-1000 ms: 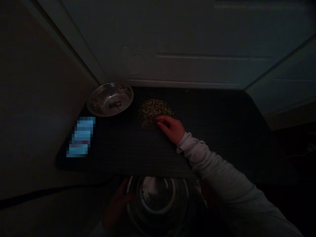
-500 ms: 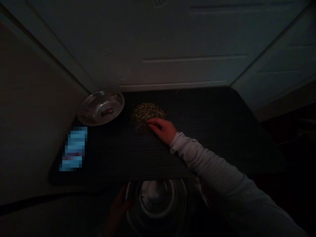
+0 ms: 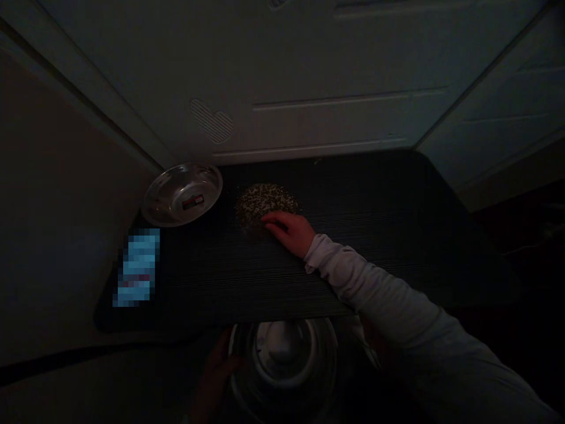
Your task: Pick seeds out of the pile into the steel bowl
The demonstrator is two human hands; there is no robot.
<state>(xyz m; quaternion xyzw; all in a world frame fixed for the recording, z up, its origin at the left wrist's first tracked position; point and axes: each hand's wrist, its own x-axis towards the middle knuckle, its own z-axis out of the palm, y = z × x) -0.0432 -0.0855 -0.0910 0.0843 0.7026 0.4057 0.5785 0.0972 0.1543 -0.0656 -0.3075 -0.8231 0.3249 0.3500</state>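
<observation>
- Pale wall with long raised lines stands behind the table, and the light is very dim.
- Dark table with fine stripes fills the middle; its back edge is near the wall.
- Light long sleeve covers the right arm, which reaches over the table from the lower right.
- Round lower bowl is at the table's front edge, partly hidden under it; it looks shiny.
- Metal bowl sits at the table's back left corner, with a small label inside.
- Pile of grains lies spread on the table, to the right of the metal bowl and apart from it.
- Bright blurred object lies on the left end of the table, just in front of the metal bowl.
- Left hand grasps the left side of the lower bowl, with the thumb over the rim.
- Right hand has thumb and finger bent towards each other at the front edge of the pile; I cannot tell if a grain is pinched between them.
</observation>
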